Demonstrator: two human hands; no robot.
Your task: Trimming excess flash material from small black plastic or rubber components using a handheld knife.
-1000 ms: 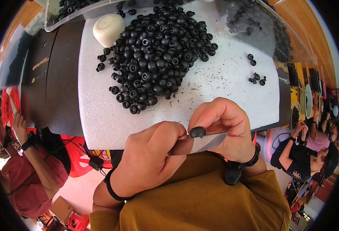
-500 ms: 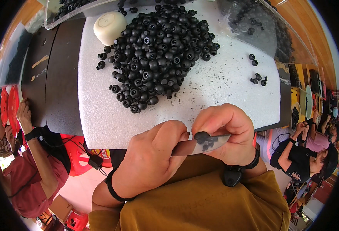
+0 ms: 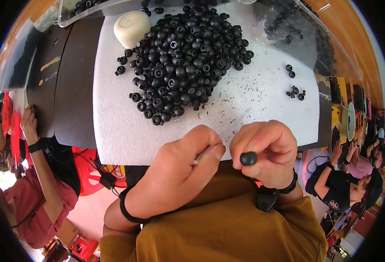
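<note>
My left hand (image 3: pixel 179 170) is closed, thumb pressed against the curled forefinger. Only a thin pale sliver of the knife (image 3: pixel 198 159) shows in its grip; the blade is turned nearly edge-on. Just to the right, my right hand (image 3: pixel 269 153) pinches a small round black rubber part (image 3: pixel 248 158) between thumb and fingers. The two hands are slightly apart, over the near edge of a white foam sheet (image 3: pixel 118 135). Beyond them lies a big heap of similar black rubber parts (image 3: pixel 183 61), some showing hollow openings. Dark crumbs are scattered to its right.
A cream-coloured rounded block (image 3: pixel 132 29) stands at the heap's far left. Several loose black parts (image 3: pixel 295 92) lie at the sheet's right. A clear plastic bag (image 3: pixel 288 35) and a clear bin (image 3: pixel 87 15) stand at the back. Co-workers (image 3: pixel 48 187) sit at both sides.
The knife blade, earlier lying across toward the right hand, has turned and is now almost hidden. The right hand has moved slightly right, bringing the black part round into fuller view.
</note>
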